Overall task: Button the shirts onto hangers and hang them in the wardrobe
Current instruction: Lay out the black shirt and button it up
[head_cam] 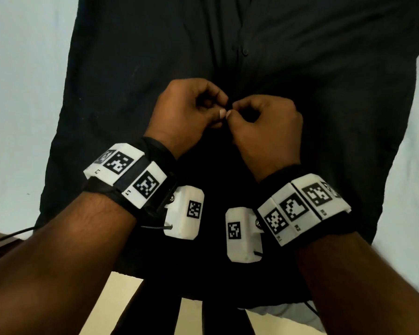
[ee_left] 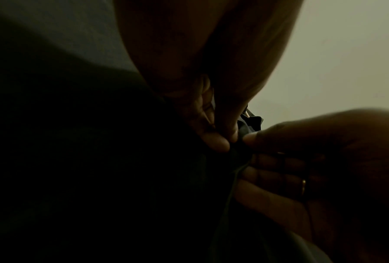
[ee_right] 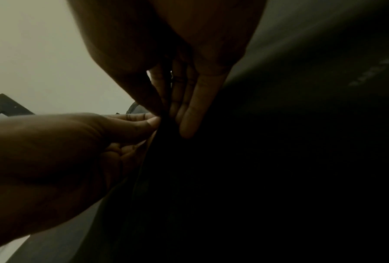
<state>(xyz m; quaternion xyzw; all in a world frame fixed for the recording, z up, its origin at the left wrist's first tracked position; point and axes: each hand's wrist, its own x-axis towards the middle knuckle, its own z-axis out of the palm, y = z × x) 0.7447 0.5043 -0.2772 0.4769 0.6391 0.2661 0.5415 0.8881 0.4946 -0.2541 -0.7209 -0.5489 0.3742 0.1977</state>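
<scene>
A black shirt lies spread flat on a pale sheet, its front placket running up the middle. One fastened button shows higher on the placket. My left hand and right hand meet at the placket, thumbs tip to tip, each pinching a fold of black cloth. The left wrist view is dim: my left hand nips the shirt edge against the right hand. From the right wrist, my right hand squeezes the dark fabric beside the left hand. No hanger is visible.
The pale sheet surrounds the shirt on both sides. A dark piece of furniture with a cable sits at the lower left. A light floor shows below the shirt's hem.
</scene>
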